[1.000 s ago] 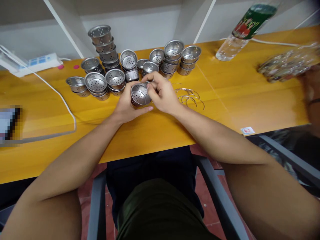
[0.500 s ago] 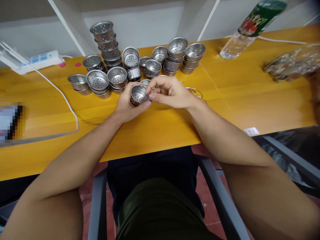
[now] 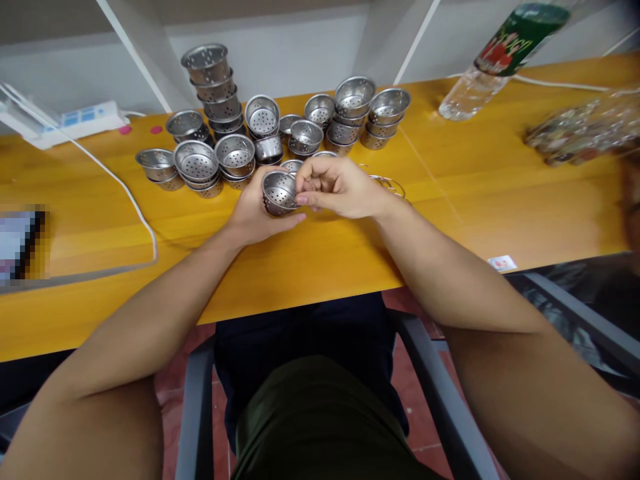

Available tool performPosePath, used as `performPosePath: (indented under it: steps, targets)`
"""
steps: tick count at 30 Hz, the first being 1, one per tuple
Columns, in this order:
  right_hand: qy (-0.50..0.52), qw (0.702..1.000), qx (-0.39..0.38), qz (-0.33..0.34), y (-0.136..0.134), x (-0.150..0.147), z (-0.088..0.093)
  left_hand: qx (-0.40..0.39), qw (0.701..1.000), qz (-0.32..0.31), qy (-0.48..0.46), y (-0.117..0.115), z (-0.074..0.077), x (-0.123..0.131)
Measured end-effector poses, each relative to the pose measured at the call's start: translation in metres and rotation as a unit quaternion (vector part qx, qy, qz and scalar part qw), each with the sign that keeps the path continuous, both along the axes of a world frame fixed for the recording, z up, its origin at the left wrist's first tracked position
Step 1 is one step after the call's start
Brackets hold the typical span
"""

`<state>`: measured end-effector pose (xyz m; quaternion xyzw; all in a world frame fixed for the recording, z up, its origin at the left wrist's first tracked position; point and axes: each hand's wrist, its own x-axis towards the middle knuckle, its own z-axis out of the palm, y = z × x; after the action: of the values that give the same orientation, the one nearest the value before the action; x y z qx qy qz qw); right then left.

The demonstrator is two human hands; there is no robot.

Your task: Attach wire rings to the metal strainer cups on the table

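Observation:
A small perforated steel strainer cup (image 3: 278, 191) is tipped on its side just above the yellow table (image 3: 480, 193), its mouth facing me. My left hand (image 3: 255, 217) cradles it from below and the left, fingers wrapped round its wall. My right hand (image 3: 340, 187) is curled at the cup's right rim, fingertips pinched against the edge; whatever they pinch is too small to make out. Thin wire rings (image 3: 387, 183) lie on the table just behind my right hand.
Several more strainer cups (image 3: 235, 150) stand behind my hands, some in a tall stack (image 3: 213, 83). A clear bottle (image 3: 493, 57) lies at the back right beside a plastic bag of metal parts (image 3: 583, 130). A white power strip (image 3: 75, 120) and cable (image 3: 135, 207) are on the left.
My right hand has turned and dropped lower at the cup's rim, covering more of the wire rings. The cup has stayed in my left hand.

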<state>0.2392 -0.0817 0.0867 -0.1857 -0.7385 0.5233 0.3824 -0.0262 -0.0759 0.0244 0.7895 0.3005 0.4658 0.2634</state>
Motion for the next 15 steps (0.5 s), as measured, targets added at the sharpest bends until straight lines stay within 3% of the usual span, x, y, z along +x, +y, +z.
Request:
performPosePath:
  steps: [15]
  targets:
    - [-0.002,1.0,0.027,-0.006,-0.0001,-0.0015,-0.0018,-0.002,1.0,0.016,0.0,0.0005,-0.0023,0.0018]
